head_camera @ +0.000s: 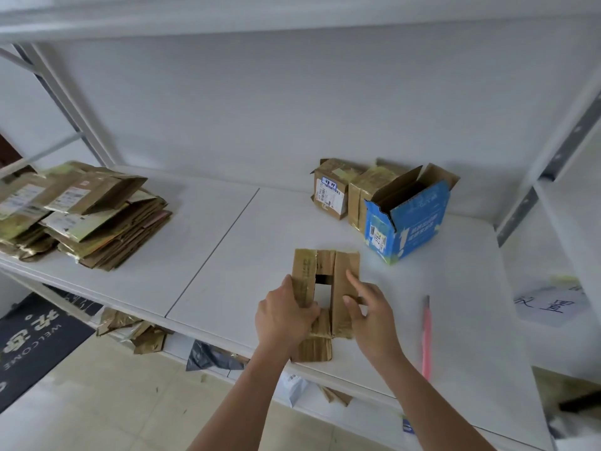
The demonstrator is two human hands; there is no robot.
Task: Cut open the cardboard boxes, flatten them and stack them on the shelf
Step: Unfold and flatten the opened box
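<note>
Near the shelf's (227,242) front edge, our left hand (283,315) grips the cut-open box (325,288) while the open right hand (369,309) presses it flat.

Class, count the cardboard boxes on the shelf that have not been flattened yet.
3, all at the back right: a labelled brown box, a taped brown box beside it, and an open blue box in front. Others may hide behind them.
</note>
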